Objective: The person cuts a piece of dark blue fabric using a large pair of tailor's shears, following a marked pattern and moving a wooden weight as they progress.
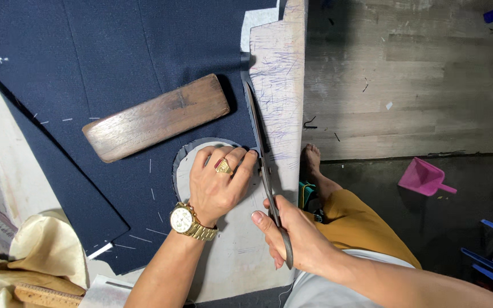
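Head view: cutting is in hand, judged from the scissors [263,165] gripped tightly in the right hand [298,239], blades lying along the dark blue cloth [115,57] edge ahead of it. The left hand [218,182] is pressed flat, fingers spread, on a grey pattern piece [229,251] beside the blades. A wooden block [158,117] is seen beyond. Steady closing along the edge seems called for next.

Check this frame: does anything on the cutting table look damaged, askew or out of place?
Nothing looks wrong. The table edge is heavily scratched and pen-marked, which is wear. The left hand presses the grey pattern piece on the navy fabric, the right hand works the scissors, and the wooden block lies diagonally as a weight.
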